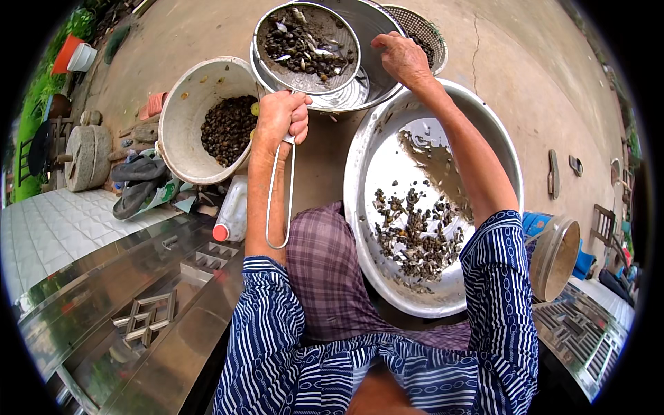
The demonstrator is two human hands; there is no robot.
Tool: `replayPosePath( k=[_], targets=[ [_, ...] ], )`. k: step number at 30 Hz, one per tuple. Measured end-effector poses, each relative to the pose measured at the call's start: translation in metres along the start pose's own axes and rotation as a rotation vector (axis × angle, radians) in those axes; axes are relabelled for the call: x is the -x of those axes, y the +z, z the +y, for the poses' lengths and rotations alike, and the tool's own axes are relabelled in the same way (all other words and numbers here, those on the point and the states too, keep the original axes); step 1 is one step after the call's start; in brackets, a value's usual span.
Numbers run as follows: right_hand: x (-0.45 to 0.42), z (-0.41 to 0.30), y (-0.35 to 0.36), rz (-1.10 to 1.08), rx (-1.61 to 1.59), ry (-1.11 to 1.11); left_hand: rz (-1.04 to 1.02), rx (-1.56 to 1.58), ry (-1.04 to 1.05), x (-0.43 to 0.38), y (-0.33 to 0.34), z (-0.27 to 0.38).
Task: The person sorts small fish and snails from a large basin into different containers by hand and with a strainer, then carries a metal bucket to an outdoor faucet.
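My left hand (284, 118) grips the wire handle of a round mesh strainer (311, 87). In the strainer lie dark snails (295, 49), grit and a few small silvery fish (323, 52). The strainer is held over a deep metal tub (376, 21) containing some water. Over that tub's right side is my right hand (407, 58), fingers curled; its fingertips are partly hidden, and nothing shows in them. Under my right forearm stands a wide aluminium basin (358, 218) with murky water, snails and small fish or shell bits (415, 238).
A white bucket (181, 109), part-filled with snails (226, 129), stands left of the strainer. Behind the tub is a perforated basket (436, 39). A plastic jug (233, 207) with a red cap sits by my left forearm. Sandals (553, 174) and a tipped bucket (557, 259) are at right.
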State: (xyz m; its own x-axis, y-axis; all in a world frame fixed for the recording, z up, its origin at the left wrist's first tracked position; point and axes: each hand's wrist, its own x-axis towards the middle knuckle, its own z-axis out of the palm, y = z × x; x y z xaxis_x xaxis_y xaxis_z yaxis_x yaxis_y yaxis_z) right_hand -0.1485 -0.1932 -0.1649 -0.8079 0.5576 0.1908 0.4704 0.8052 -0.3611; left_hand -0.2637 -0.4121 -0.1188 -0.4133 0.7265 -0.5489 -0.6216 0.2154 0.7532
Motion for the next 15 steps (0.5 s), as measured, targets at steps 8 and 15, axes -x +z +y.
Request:
replayPosePath(
  k=[8,15],
  targets=[
    [0.006,-0.053,-0.005,-0.13,0.03,-0.04,-0.021,0.015,0.032,0.003,0.002,0.001],
    [0.0,-0.06,0.008,-0.101,0.162,-0.027,-0.013,0.002,0.035,0.004,0.01,0.005]
  ],
)
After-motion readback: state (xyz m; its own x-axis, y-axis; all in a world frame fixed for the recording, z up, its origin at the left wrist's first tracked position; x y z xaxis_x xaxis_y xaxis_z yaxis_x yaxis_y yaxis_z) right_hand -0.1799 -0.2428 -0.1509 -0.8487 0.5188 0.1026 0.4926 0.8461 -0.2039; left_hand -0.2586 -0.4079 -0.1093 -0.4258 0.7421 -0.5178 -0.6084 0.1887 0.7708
